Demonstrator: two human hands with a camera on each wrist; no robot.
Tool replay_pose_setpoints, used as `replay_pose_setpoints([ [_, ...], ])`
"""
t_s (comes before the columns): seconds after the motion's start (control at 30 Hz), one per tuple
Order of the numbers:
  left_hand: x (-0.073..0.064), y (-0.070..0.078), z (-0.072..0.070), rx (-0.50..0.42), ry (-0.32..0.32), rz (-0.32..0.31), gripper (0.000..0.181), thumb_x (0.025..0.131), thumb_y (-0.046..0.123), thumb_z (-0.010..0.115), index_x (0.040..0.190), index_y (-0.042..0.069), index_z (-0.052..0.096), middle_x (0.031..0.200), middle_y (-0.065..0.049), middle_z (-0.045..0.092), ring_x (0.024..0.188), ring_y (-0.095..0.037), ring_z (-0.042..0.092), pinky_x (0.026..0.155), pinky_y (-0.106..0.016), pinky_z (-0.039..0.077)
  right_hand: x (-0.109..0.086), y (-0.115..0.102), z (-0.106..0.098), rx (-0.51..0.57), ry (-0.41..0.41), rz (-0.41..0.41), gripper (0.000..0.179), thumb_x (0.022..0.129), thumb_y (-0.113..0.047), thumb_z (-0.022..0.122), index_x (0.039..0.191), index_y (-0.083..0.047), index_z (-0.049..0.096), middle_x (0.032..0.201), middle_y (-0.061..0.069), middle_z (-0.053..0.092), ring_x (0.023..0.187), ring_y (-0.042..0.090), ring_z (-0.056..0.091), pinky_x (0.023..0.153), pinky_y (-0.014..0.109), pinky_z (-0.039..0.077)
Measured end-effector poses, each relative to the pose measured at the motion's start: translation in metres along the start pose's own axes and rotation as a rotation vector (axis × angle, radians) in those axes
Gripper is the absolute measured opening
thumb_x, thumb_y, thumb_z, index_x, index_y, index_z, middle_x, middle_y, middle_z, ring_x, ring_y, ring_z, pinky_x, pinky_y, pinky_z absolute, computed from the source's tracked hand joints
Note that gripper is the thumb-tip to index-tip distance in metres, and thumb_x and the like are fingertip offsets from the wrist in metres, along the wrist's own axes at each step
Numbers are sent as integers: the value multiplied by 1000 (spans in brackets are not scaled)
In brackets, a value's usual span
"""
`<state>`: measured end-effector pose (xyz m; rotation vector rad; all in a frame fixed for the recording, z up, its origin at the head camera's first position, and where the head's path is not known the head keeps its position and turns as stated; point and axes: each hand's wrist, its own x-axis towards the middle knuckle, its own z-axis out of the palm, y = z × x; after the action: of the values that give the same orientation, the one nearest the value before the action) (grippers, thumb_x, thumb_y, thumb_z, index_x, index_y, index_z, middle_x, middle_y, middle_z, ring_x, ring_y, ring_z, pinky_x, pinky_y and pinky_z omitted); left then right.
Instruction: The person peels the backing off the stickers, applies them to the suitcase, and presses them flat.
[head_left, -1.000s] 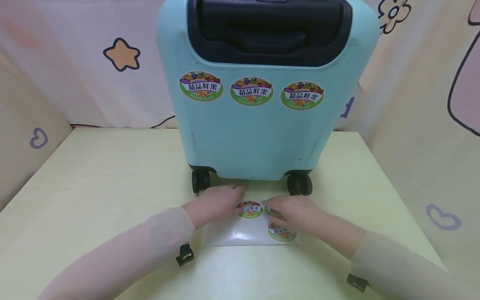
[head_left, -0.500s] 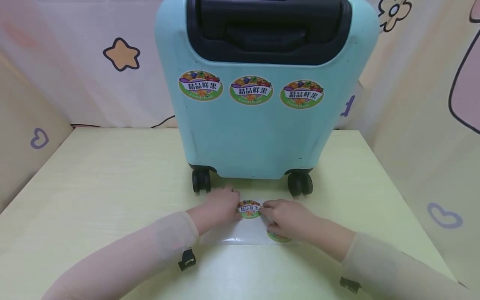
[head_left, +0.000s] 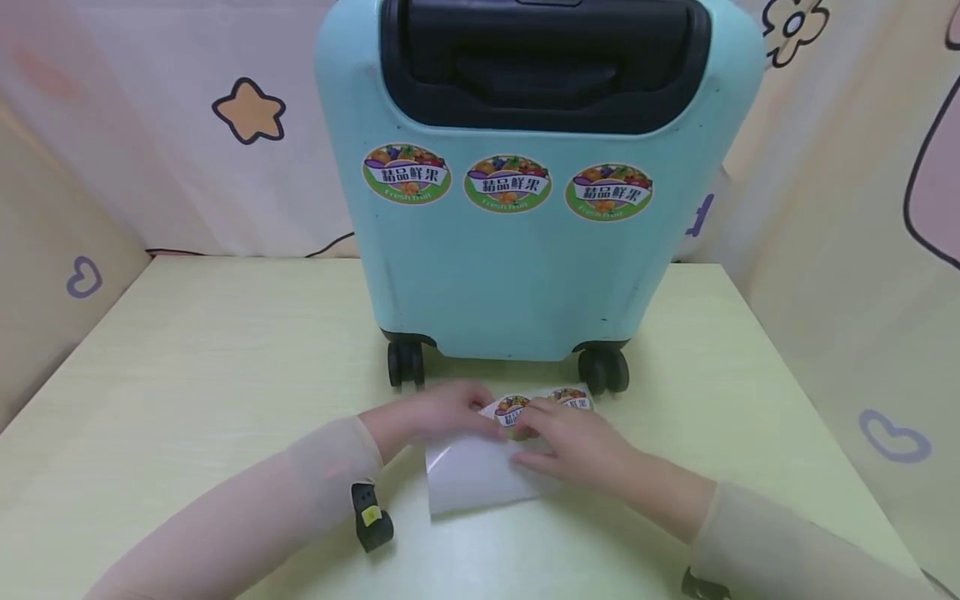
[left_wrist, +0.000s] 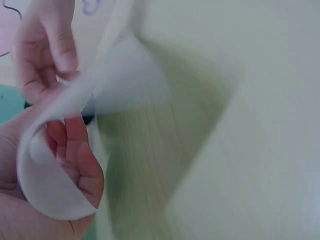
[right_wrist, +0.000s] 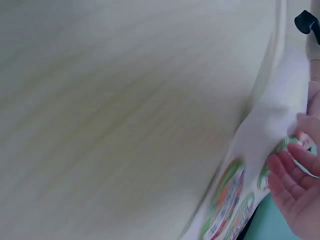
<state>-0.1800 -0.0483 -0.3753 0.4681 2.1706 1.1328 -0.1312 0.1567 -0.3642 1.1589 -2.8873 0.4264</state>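
A white sticker sheet (head_left: 468, 479) is tilted and bent in front of the suitcase. My left hand (head_left: 450, 408) grips it at its upper left; in the left wrist view the sheet (left_wrist: 47, 185) curls across that palm. Oval fruit stickers are on the sheet, one near the far right corner. My right hand (head_left: 585, 442) has its fingertips at another fruit sticker (head_left: 510, 408), pinching near its edge and covering part of it. In the right wrist view the right hand's fingers (right_wrist: 282, 195) curl in front of the sheet, beside a fruit sticker (right_wrist: 225, 197).
A light blue suitcase (head_left: 495, 283) with black wheels stands upright on the pale table (head_left: 225, 350) behind the hands. Three matching oval stickers (head_left: 507, 183) sit in a row across its front. Patterned cloth (head_left: 150, 150) hangs around the table's back and sides.
The sheet lay flat and now is turned and raised at an angle. My left hand has shifted its hold with it. My right hand stays at the stickers.
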Motion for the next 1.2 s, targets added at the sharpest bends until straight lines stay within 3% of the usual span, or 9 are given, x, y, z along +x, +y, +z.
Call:
replay_pose_setpoints([
  [0.17, -6, 5, 5, -254, -100, 23, 28, 88, 27, 64, 104, 5, 64, 78, -8, 67, 62, -16, 64, 52, -26, 50, -1, -4, 0, 177, 113, 47, 20, 82, -31, 71, 85, -16, 58, 81, -8, 59, 72, 7, 58, 63, 23, 47],
  [0.27, -8, 6, 5, -317, -65, 28, 29, 89, 25, 63, 109, 4, 64, 81, -8, 66, 64, -17, 63, 53, -28, 51, -2, -3, -2, 314, 149, 94, 15, 83, -24, 71, 82, -16, 59, 79, -10, 61, 72, 5, 59, 64, 22, 49],
  [0.4, -9, 7, 5, -288, 5, 23, 30, 86, 24, 66, 107, 3, 66, 82, -6, 66, 65, -17, 64, 57, -32, 53, -3, -1, -3, 427, 162, 126, 9, 84, -19, 70, 81, -16, 62, 79, -10, 63, 73, 4, 60, 66, 23, 51],
  [0.6, -11, 8, 6, -279, 30, 4, 28, 84, 24, 68, 104, 3, 68, 80, -6, 67, 66, -16, 64, 58, -31, 53, -3, 0, -4, 471, 151, 135, 9, 84, -19, 70, 79, -15, 64, 76, -10, 62, 71, 4, 57, 65, 22, 50],
  [0.8, -12, 6, 7, -304, 5, -1, 30, 86, 28, 67, 102, 4, 69, 79, -7, 68, 66, -17, 64, 59, -30, 52, -3, 2, -6, 518, 131, 178, 8, 85, -17, 69, 80, -12, 65, 77, -8, 63, 71, 7, 56, 67, 23, 50],
  [1.03, -15, 6, 4, -332, -59, 60, 29, 91, 24, 60, 108, 1, 66, 85, -5, 67, 74, -16, 62, 68, -31, 51, -4, 2, -11, 588, 65, 235, 11, 86, -20, 67, 86, -10, 65, 80, -4, 62, 76, 12, 56, 70, 25, 50],
  [1.2, -16, 8, 3, -312, -69, 67, 29, 93, 23, 58, 110, 2, 66, 82, -5, 66, 70, -16, 62, 64, -31, 52, -5, 0, -14, 615, 50, 246, 11, 87, -21, 66, 88, -10, 66, 82, -3, 63, 77, 14, 56, 71, 26, 49],
])
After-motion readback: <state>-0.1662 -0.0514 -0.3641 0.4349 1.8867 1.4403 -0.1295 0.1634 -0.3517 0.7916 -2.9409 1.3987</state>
